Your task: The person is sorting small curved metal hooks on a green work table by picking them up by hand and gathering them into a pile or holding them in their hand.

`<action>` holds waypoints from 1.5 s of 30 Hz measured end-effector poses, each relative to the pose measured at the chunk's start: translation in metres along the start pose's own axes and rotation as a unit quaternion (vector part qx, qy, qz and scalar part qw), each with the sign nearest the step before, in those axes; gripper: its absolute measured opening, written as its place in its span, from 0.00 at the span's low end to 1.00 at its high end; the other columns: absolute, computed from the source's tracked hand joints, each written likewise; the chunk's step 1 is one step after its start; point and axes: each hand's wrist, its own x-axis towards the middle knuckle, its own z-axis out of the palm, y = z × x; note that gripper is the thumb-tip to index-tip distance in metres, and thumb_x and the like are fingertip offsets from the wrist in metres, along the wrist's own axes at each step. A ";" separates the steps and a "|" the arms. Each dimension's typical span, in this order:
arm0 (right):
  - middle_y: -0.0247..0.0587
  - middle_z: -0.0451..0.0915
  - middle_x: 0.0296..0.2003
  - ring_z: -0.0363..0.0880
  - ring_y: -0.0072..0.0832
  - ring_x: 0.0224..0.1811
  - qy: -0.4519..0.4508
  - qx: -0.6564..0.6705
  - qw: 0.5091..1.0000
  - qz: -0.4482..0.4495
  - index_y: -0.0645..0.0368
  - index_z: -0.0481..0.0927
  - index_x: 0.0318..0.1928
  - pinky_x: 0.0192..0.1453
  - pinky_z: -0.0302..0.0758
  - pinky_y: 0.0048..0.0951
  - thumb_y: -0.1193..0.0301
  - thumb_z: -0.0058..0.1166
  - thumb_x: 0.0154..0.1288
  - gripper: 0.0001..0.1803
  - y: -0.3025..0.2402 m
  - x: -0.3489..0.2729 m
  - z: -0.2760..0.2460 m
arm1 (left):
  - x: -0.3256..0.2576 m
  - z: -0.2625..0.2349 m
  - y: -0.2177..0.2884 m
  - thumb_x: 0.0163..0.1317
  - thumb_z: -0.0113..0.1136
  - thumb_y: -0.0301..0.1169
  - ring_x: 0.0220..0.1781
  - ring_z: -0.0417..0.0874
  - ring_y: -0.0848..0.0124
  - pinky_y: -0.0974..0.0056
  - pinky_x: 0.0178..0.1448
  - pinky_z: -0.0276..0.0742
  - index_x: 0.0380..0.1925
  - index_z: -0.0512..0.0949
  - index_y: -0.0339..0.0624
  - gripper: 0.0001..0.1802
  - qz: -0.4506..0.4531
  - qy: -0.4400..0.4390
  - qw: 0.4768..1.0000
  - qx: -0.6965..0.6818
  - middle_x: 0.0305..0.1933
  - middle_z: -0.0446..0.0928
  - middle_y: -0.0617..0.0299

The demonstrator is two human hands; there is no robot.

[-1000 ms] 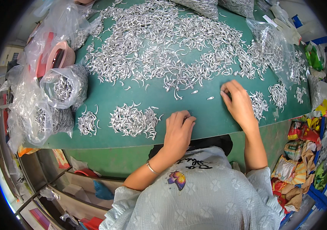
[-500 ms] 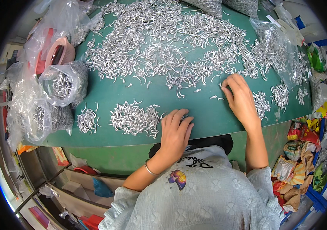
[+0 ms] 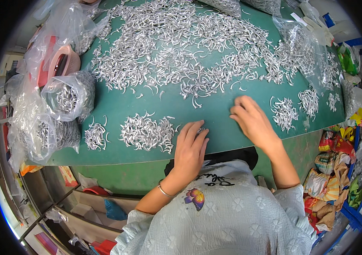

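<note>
Basically, both hands were down on the green table [image 3: 215,106], palms facing the surface, near its front edge. Left hand [image 3: 190,148] lay flat with fingers extended and close together; a few small silver curved metal pieces [image 3: 199,130] showed at its fingertips, touching them, but whether they were pinched or just pressed under I couldn't tell. Right hand [image 3: 253,121] was slightly cupped, fingers curled toward the bare green patch between the hands; couldn't tell if anything was under it.

Just left of the left hand sat a small sorted pile [image 3: 147,132] of the same silver hooks, and a smaller pile [image 3: 95,137] beyond that. Right of the right hand, another little pile [image 3: 285,112], with two more further right. The big loose heap [image 3: 181,46] covered the far half of the table, well apart from both hands.

Clear plastic bags of hooks [image 3: 68,95] were stacked at the table's left edge, with a pink container [image 3: 62,63] behind them. Thin silver bracelet [image 3: 164,191] on the left wrist.
</note>
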 end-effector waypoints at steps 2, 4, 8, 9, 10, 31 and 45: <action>0.44 0.69 0.39 0.70 0.42 0.41 0.022 0.012 1.000 0.004 0.62 0.72 0.35 0.45 0.69 0.39 0.78 0.60 0.54 0.10 0.003 -0.011 -0.015 | -0.001 0.001 0.000 0.51 0.62 0.18 0.57 0.72 0.50 0.53 0.59 0.70 0.42 0.78 0.33 0.16 0.000 0.004 1.000 -0.005 0.56 0.73 0.50; 0.44 0.69 0.38 0.69 0.42 0.40 0.047 -0.005 0.998 0.034 0.63 0.72 0.34 0.45 0.69 0.40 0.79 0.60 0.53 0.10 0.009 -0.020 -0.017 | 0.000 0.001 0.002 0.51 0.62 0.17 0.57 0.72 0.50 0.53 0.59 0.70 0.42 0.78 0.32 0.16 -0.001 0.003 1.000 -0.009 0.56 0.73 0.50; 0.45 0.69 0.38 0.69 0.44 0.42 0.037 -0.027 0.996 0.082 0.64 0.72 0.33 0.46 0.68 0.41 0.80 0.60 0.53 0.10 0.024 -0.038 -0.031 | -0.002 -0.002 0.002 0.51 0.60 0.15 0.59 0.71 0.49 0.52 0.60 0.70 0.43 0.77 0.29 0.16 0.000 -0.007 1.000 -0.010 0.58 0.71 0.49; 0.45 0.69 0.38 0.69 0.44 0.42 0.025 -0.034 0.995 0.093 0.64 0.72 0.33 0.46 0.68 0.41 0.80 0.60 0.53 0.10 0.024 -0.039 -0.037 | -0.003 -0.004 0.001 0.51 0.58 0.15 0.60 0.71 0.48 0.52 0.61 0.71 0.43 0.76 0.28 0.16 0.004 -0.013 1.000 -0.004 0.58 0.71 0.47; 0.46 0.70 0.38 0.69 0.45 0.43 0.007 -0.063 0.989 0.134 0.64 0.72 0.35 0.47 0.68 0.40 0.80 0.61 0.53 0.11 0.021 -0.036 -0.046 | -0.003 -0.005 0.000 0.51 0.57 0.14 0.60 0.71 0.48 0.51 0.61 0.71 0.43 0.76 0.26 0.16 0.011 -0.022 1.000 0.002 0.58 0.70 0.46; 0.56 0.65 0.59 0.62 0.50 0.61 0.103 -0.198 0.968 0.116 0.64 0.70 0.58 0.62 0.61 0.46 0.65 0.61 0.58 0.29 0.027 0.027 0.006 | 0.020 0.015 0.010 0.52 0.57 0.15 0.63 0.70 0.48 0.50 0.64 0.68 0.47 0.76 0.33 0.19 0.086 -0.067 0.992 0.059 0.58 0.71 0.49; 0.46 0.81 0.38 0.82 0.32 0.38 0.131 0.192 0.948 0.217 0.65 0.80 0.43 0.40 0.78 0.29 0.80 0.56 0.60 0.10 0.046 0.062 -0.025 | 0.005 0.003 0.008 0.53 0.55 0.13 0.63 0.70 0.48 0.53 0.62 0.71 0.43 0.77 0.29 0.15 0.039 -0.067 0.997 0.011 0.54 0.73 0.48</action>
